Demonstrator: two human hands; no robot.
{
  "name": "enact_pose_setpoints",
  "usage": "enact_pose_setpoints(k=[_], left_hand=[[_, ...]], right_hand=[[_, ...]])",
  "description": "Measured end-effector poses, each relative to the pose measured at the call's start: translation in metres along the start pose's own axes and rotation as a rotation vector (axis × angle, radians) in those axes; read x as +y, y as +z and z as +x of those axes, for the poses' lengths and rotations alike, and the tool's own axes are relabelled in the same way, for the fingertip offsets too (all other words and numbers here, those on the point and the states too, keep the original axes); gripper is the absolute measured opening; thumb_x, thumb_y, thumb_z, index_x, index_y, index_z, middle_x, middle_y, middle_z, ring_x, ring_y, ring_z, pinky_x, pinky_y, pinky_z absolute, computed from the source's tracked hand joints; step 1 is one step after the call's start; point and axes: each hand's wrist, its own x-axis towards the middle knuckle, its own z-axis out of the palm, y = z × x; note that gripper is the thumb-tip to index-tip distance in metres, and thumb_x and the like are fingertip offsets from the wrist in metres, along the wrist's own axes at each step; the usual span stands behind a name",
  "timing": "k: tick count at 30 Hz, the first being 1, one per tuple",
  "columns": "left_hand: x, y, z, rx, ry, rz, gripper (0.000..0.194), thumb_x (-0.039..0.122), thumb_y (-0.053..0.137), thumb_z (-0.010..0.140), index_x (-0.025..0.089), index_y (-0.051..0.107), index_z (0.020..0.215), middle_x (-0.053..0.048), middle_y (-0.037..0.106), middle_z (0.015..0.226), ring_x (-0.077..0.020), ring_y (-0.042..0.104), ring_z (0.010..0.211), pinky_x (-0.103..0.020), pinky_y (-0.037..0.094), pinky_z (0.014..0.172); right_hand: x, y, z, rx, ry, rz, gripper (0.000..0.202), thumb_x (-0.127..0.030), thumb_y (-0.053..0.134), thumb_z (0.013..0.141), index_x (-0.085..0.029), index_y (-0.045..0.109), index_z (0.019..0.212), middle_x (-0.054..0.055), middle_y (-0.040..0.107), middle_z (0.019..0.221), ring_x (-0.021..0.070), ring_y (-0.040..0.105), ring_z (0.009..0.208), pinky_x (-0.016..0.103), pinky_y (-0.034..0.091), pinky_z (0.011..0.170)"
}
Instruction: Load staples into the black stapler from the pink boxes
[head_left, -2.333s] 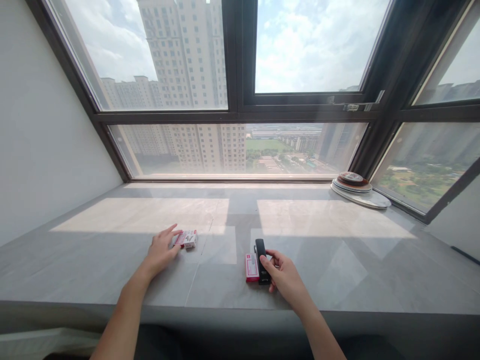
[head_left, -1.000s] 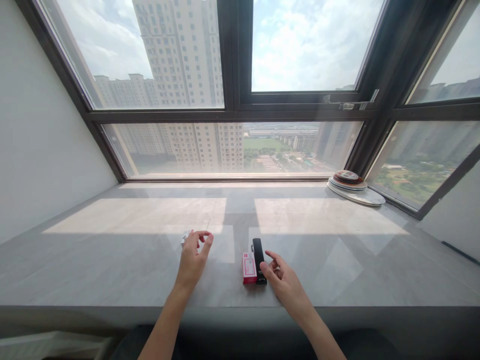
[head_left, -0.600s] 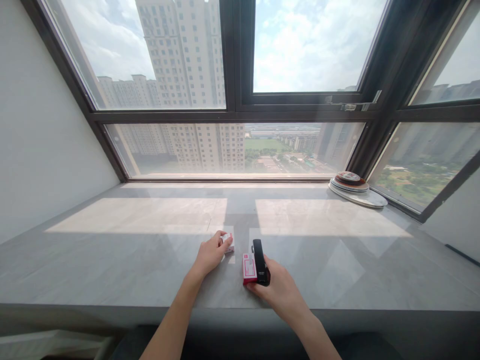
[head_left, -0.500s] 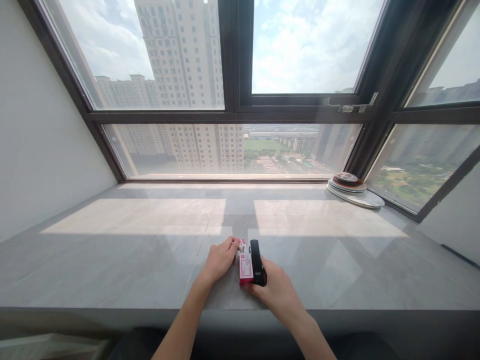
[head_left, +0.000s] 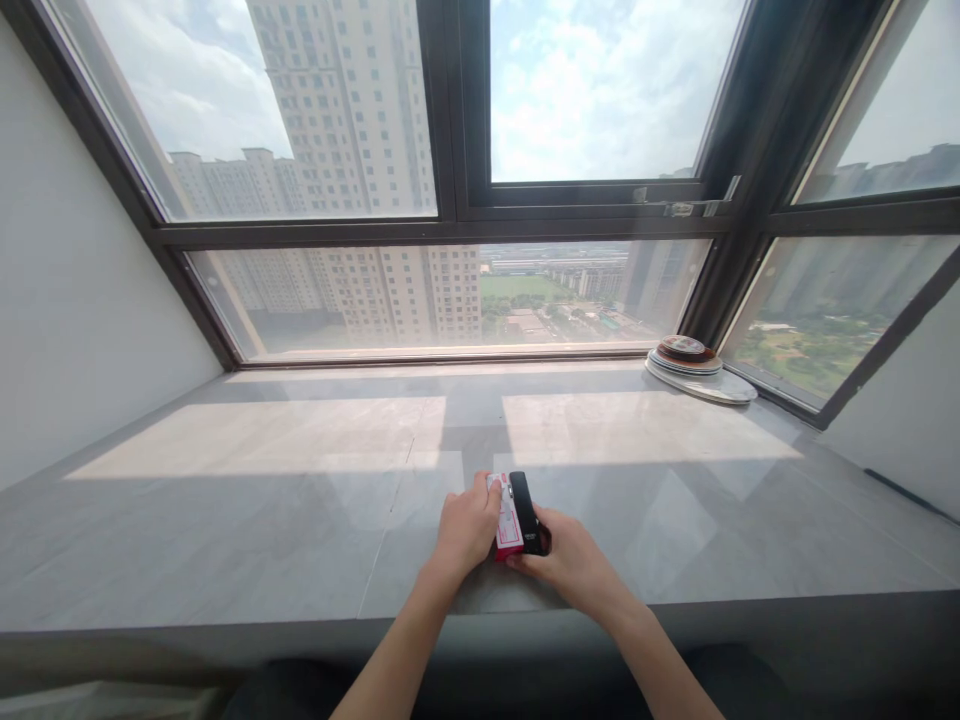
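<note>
A small white and pink box point(head_left: 508, 528) and a black stapler point(head_left: 526, 508) stand side by side, close against each other, near the front of the grey stone sill. My left hand point(head_left: 465, 525) is closed on the box from the left, its fingers reaching over the far end. On the other side, my right hand point(head_left: 576, 562) grips the stapler, with its thumb at the near end of the box. The fingers behind the stapler are mostly hidden. What the box contains cannot be seen.
A stack of round plates or discs point(head_left: 686, 362) lies in the far right corner of the sill point(head_left: 247, 520). Dark-framed windows point(head_left: 450, 235) rise behind it. White walls point(head_left: 82, 290) bound the sides, and the front edge is close to me.
My left hand has moved right and closed over the box's far end, where loose small bits showed before. Box and stapler have tilted slightly to the left at their far ends. The view has shifted.
</note>
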Motion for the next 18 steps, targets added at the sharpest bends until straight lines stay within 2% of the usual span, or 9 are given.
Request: enact_pose_setpoints(k=[2, 5, 8, 12, 15, 18], left_hand=[[0.021, 0.008, 0.014, -0.024, 0.035, 0.004, 0.05, 0.038, 0.009, 0.106, 0.02, 0.048, 0.133, -0.014, 0.068, 0.111, -0.028, 0.067, 0.105, -0.041, 0.042, 0.091], [0.067, 0.023, 0.041, -0.066, 0.109, -0.007, 0.05, 0.038, 0.013, 0.105, 0.019, 0.051, 0.133, -0.019, 0.057, 0.13, -0.0308, 0.065, 0.109, -0.045, 0.042, 0.092], [0.119, 0.035, 0.07, -0.113, 0.169, -0.056, 0.052, 0.039, 0.014, 0.105, 0.018, 0.051, 0.135, -0.021, 0.055, 0.129, -0.0312, 0.063, 0.112, -0.047, 0.04, 0.095], [0.181, 0.046, 0.099, -0.194, 0.233, -0.137, 0.048, 0.037, 0.021, 0.104, 0.018, 0.052, 0.135, -0.023, 0.054, 0.131, -0.0314, 0.061, 0.116, -0.049, 0.036, 0.098], [0.211, 0.052, 0.109, -0.234, 0.264, -0.202, 0.05, 0.036, 0.019, 0.104, 0.015, 0.052, 0.136, -0.025, 0.054, 0.131, -0.033, 0.058, 0.121, -0.051, 0.033, 0.1], [0.227, 0.056, 0.114, -0.263, 0.292, -0.269, 0.051, 0.036, 0.017, 0.105, 0.014, 0.05, 0.137, -0.026, 0.053, 0.134, -0.0339, 0.056, 0.124, -0.052, 0.03, 0.103]], right_hand=[[0.016, -0.021, 0.0, -0.003, 0.023, 0.018, 0.038, -0.035, 0.076, 0.073, -0.022, 0.07, 0.108, 0.0, 0.072, 0.089, 0.0222, 0.064, 0.08, 0.028, 0.047, 0.071], [0.043, -0.062, 0.0, 0.015, 0.085, 0.063, 0.042, -0.04, 0.076, 0.072, -0.019, 0.071, 0.108, 0.001, 0.074, 0.09, 0.0257, 0.066, 0.086, 0.032, 0.05, 0.078], [0.069, -0.111, 0.0, 0.044, 0.174, 0.103, 0.047, -0.047, 0.079, 0.067, -0.016, 0.073, 0.103, 0.003, 0.074, 0.09, 0.029, 0.066, 0.091, 0.035, 0.052, 0.082], [0.096, -0.169, -0.004, 0.125, 0.333, 0.101, 0.056, -0.052, 0.087, 0.052, -0.015, 0.076, 0.093, 0.006, 0.075, 0.088, 0.0317, 0.067, 0.09, 0.037, 0.054, 0.08], [0.113, -0.2, -0.009, 0.176, 0.393, 0.106, 0.059, -0.052, 0.091, 0.045, -0.016, 0.077, 0.09, 0.008, 0.075, 0.089, 0.0329, 0.067, 0.089, 0.038, 0.054, 0.078], [0.126, -0.216, -0.011, 0.177, 0.399, 0.105, 0.059, -0.051, 0.092, 0.044, -0.017, 0.078, 0.09, 0.009, 0.076, 0.092, 0.0333, 0.067, 0.09, 0.039, 0.054, 0.081]])
